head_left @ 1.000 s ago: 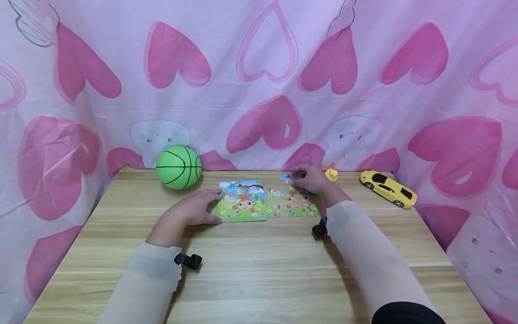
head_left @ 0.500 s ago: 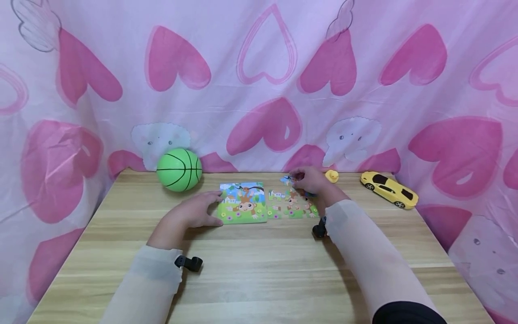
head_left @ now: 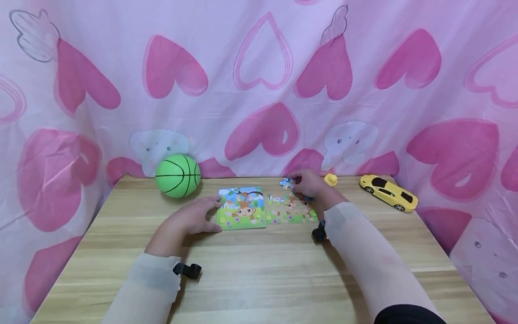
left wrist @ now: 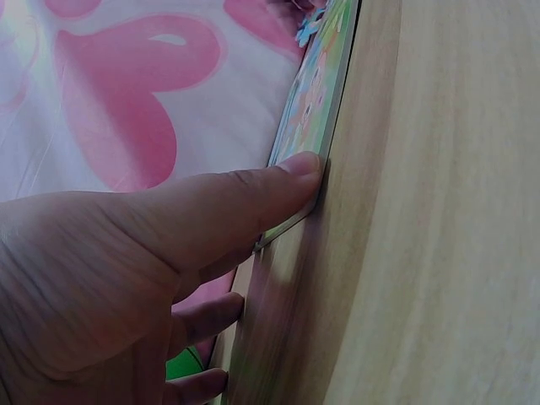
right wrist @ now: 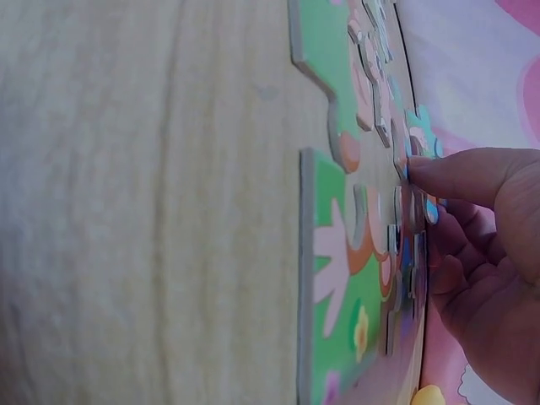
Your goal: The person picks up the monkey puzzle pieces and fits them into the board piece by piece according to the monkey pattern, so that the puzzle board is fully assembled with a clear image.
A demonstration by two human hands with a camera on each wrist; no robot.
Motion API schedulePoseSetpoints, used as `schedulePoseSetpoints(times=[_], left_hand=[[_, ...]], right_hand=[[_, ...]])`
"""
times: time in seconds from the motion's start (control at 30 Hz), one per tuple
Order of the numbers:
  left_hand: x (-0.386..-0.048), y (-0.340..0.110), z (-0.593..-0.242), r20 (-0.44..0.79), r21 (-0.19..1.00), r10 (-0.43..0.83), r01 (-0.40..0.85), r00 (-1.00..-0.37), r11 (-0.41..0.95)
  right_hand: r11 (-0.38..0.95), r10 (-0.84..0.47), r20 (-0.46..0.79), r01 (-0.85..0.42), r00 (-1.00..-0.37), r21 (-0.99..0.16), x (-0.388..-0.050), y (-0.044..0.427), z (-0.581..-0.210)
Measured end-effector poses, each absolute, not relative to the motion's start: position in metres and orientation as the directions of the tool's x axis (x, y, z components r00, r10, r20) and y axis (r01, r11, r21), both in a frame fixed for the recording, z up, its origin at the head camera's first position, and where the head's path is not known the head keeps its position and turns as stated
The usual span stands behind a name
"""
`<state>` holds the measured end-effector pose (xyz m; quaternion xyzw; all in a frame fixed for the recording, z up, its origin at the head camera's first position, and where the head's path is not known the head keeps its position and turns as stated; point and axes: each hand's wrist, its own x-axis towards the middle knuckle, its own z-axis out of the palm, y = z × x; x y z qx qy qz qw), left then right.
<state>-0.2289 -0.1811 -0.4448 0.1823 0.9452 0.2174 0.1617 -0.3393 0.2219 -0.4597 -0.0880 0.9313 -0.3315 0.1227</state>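
Knobbed puzzle piece (head_left: pixel 285 183), probably cardboard.

Green ball (head_left: pixel 178 176), yellow toy duck (head_left: pixel 330 180), yellow toy car (head_left: pixel 388 193), pink heart-print curtain (head_left: pixel 218 108)

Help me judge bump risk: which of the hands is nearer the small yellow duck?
Right: the right hand is just left of the yellow duck, over the puzzle pieces. The left hand is much farther left, at the picture board's left edge.
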Motion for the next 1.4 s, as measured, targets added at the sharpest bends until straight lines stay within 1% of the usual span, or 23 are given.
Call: schedulePoseSetpoints(times=[0.17,0.43,0.6,0.9,1.07,1.13,1.3,1.4], left_hand=[[-0.228,-0.181,-0.445,-0.219,0.481,0.422,0.279,-0.880,0.831],[-0.228,-0.181,-0.444,-0.218,0.489,0.409,0.264,-0.886,0.831],[-0.227,-0.180,-0.444,-0.209,0.487,0.414,0.273,-0.886,0.830],[-0.227,-0.180,-0.445,-0.214,0.480,0.409,0.269,-0.887,0.835],[-0.229,-0.180,-0.445,-0.208,0.479,0.409,0.272,-0.889,0.835],[-0.230,-0.180,-0.445,-0.200,0.478,0.417,0.283,-0.887,0.832],[-0.230,-0.181,-0.446,-0.197,0.475,0.424,0.292,-0.884,0.830],[-0.230,-0.181,-0.447,-0.198,0.469,0.421,0.292,-0.885,0.834]], right_hand=[[0.765,-0.271,-0.153,-0.117,-0.950,-0.633,-0.342,0.220,-0.459],[0.733,-0.243,-0.166,-0.069,-0.956,-0.677,-0.339,0.220,-0.457],[0.707,-0.248,-0.134,-0.085,-0.960,-0.702,-0.333,0.215,-0.457],[0.596,-0.345,-0.051,-0.177,-0.937,-0.784,-0.322,0.176,-0.447],[0.544,-0.356,-0.074,-0.142,-0.931,-0.827,-0.320,0.153,-0.450],[0.547,-0.355,-0.079,-0.138,-0.932,-0.826,-0.320,0.144,-0.452],[0.567,-0.390,-0.061,-0.187,-0.919,-0.802,-0.316,0.125,-0.455],[0.557,-0.398,-0.067,-0.182,-0.915,-0.811,-0.313,0.113,-0.456]])
